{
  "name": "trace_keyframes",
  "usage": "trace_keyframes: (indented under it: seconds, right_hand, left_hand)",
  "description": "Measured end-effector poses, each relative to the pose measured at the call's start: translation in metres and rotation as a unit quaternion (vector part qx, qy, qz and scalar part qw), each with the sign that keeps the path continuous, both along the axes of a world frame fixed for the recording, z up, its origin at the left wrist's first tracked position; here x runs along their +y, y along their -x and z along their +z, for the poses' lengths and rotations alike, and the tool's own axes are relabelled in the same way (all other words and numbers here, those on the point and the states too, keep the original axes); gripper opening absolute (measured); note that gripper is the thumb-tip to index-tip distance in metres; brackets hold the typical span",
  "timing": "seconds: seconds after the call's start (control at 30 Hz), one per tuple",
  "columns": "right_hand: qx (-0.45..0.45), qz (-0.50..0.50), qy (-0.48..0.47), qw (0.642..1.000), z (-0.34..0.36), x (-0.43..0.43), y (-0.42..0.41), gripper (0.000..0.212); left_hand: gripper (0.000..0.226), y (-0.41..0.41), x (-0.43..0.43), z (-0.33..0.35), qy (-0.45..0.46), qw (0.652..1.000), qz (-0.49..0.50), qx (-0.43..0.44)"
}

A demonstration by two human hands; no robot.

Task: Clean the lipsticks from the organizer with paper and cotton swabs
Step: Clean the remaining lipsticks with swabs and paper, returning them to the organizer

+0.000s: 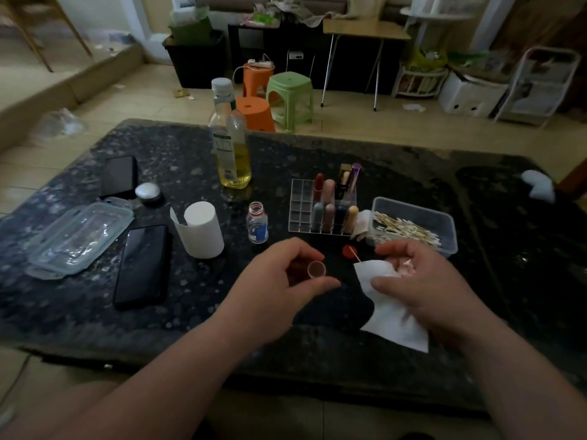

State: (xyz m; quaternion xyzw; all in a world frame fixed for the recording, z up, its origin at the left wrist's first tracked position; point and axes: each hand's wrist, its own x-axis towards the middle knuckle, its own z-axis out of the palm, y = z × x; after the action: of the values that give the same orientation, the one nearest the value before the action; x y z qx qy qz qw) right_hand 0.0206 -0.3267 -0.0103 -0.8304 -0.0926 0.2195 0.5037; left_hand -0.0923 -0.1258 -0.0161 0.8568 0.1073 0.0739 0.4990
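Observation:
My left hand [279, 281] holds a small round lipstick cap [316, 269] between thumb and fingers, its open end facing me. My right hand [422, 281] grips a white sheet of paper [390, 315] and a pale pink lipstick piece [405, 267], half hidden by the fingers. A cotton swab [355, 255] lies across a red bottle cap [349, 251] on the table between my hands. Behind them the clear organizer [300, 204] holds several lipsticks [328, 198] on its right side. A clear tub of cotton swabs [409, 228] stands right of it.
On the dark stone table [190, 312] stand a paper roll [203, 230], a small open bottle [257, 222], a tall oil bottle [232, 144], two phones [141, 265], a clear lid [79, 236] and a silver disc [147, 192]. Stools stand on the floor beyond.

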Motion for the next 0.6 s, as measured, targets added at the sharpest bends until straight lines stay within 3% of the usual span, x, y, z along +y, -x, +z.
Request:
trace_keyframes:
  seconds: [0.07, 0.2, 0.3, 0.47, 0.6]
  right_hand:
    - [-0.101, -0.003, 0.056, 0.993, 0.003, 0.004, 0.004, 0.043]
    - [-0.115, 0.023, 0.013, 0.993, 0.011, 0.006, 0.010, 0.043]
    - [-0.046, 0.052, -0.063, 0.996, 0.016, 0.003, 0.013, 0.041]
    - [0.116, 0.083, -0.165, 0.976, 0.018, -0.001, 0.011, 0.047]
    - [0.196, 0.021, -0.268, 0.943, 0.018, 0.005, 0.014, 0.057]
  left_hand:
    - [0.030, -0.001, -0.001, 0.001, -0.012, 1.000, -0.015, -0.011]
    - [0.026, -0.002, -0.002, 0.003, -0.038, 0.997, -0.053, -0.031]
    - [0.027, -0.004, -0.005, 0.002, -0.033, 0.995, -0.082, -0.044]
    - [0.028, -0.005, -0.009, 0.006, 0.100, 0.984, -0.145, -0.009]
    - [0.034, -0.003, -0.010, 0.006, 0.101, 0.988, -0.104, -0.045]
